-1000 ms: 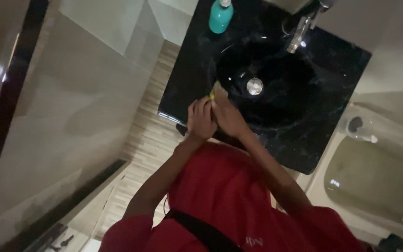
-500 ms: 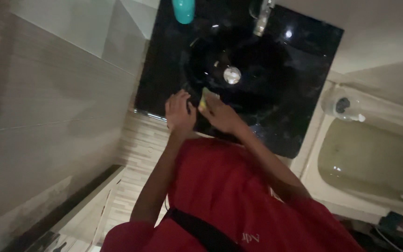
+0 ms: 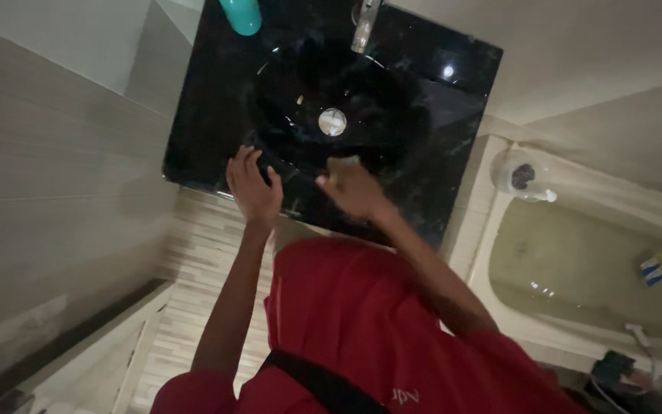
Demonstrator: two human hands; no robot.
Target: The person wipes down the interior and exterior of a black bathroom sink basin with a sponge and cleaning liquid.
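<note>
The right hand (image 3: 354,188) holds a small sponge (image 3: 344,162), with the fingers closed around it. The sponge peeks out past the fingertips and sits on the near rim of the sink (image 3: 392,84). The hand looks a bit blurry. The left hand (image 3: 253,188) holds nothing. Its fingers are spread and it rests flat on the tabletop (image 3: 201,130), just beside the sink. The two hands are apart, with a bit of black rim between them.

The sink is round, black and shiny. A silver drain (image 3: 332,122) sits in its middle. At the far side are a tap (image 3: 365,24) and a green-blue bottle (image 3: 240,15). The sponge is only on the near rim, so I think the bowl and the far side are not wiped yet. No foam or water shows, so I cannot tell how clean it is.

To the right is a pale bathtub (image 3: 591,268).
</note>
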